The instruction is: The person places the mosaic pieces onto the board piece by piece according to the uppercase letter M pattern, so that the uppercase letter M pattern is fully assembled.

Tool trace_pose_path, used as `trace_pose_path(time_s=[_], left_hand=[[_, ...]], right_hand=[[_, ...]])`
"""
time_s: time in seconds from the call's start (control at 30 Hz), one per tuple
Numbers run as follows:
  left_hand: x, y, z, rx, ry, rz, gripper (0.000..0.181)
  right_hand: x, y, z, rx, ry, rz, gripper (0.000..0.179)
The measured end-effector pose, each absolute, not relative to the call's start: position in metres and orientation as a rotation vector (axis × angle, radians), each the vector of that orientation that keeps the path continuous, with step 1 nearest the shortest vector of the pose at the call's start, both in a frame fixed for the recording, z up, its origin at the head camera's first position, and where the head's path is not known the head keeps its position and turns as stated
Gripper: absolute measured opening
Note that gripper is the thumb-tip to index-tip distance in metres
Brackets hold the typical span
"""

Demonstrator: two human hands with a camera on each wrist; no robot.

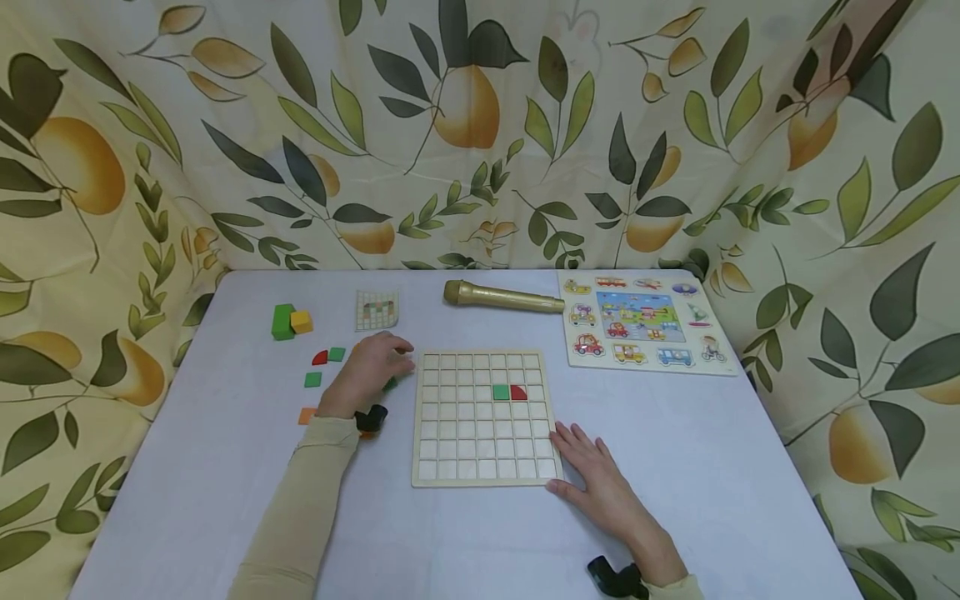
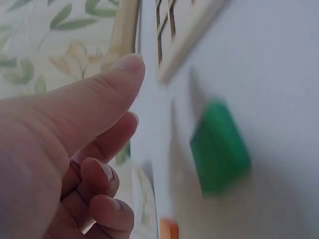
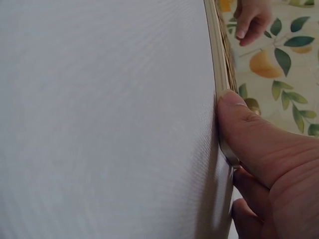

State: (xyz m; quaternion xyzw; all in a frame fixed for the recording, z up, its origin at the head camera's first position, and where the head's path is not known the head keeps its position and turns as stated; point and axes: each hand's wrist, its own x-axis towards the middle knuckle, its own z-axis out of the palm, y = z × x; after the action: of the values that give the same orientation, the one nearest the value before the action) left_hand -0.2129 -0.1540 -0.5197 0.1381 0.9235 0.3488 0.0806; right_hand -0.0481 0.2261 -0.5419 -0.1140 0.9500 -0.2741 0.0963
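Observation:
My left hand (image 1: 367,371) hovers over the table left of the wooden grid board (image 1: 480,482). Its thumb is extended and its fingers are loosely curled, with nothing between them in the left wrist view. A green block (image 2: 219,147) lies near this hand, blurred there and partly hidden in the head view. On the board, a green square tile (image 1: 501,392) sits beside a red quarter-round tile (image 1: 518,392). With fingers spread, my right hand (image 1: 600,487) rests at the board's right side, and its thumb touches the edge near the lower corner.
Left of the board lie a red quarter-round piece (image 1: 321,357), green squares (image 1: 312,380) and an orange piece (image 1: 307,416). Behind them stand green (image 1: 282,322) and yellow blocks (image 1: 302,322) and a small pattern card (image 1: 377,310). A gold microphone (image 1: 510,297) touches a picture puzzle board (image 1: 645,363).

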Motion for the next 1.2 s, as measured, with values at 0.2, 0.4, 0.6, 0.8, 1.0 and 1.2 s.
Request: trace_pose_path(time_s=[0.2, 0.4, 0.6, 0.8, 1.0, 1.2], left_hand=[[-0.216, -0.180, -0.522, 0.298, 2.804, 1.011, 0.030], [-0.222, -0.199, -0.521, 0.242, 2.842, 0.941, 0.038], [-0.224, -0.211, -0.518, 0.176, 2.824, 0.917, 0.041], [-0.225, -0.214, -0.518, 0.167, 2.822, 0.867, 0.042], [-0.225, -0.215, -0.520, 0.198, 2.856, 0.780, 0.040], [-0.225, -0.215, -0.522, 0.209, 2.878, 0.785, 0.033]], right_hand=[[-0.048, 0.225, -0.542, -0.330, 2.808, -0.811, 0.080], [-0.048, 0.225, -0.542, -0.322, 2.808, -0.808, 0.080], [-0.048, 0.226, -0.543, -0.327, 2.815, -0.814, 0.081], [-0.048, 0.226, -0.543, -0.331, 2.812, -0.822, 0.080], [-0.048, 0.225, -0.542, -0.337, 2.806, -0.832, 0.080], [-0.048, 0.226, -0.541, -0.349, 2.814, -0.827, 0.080]])
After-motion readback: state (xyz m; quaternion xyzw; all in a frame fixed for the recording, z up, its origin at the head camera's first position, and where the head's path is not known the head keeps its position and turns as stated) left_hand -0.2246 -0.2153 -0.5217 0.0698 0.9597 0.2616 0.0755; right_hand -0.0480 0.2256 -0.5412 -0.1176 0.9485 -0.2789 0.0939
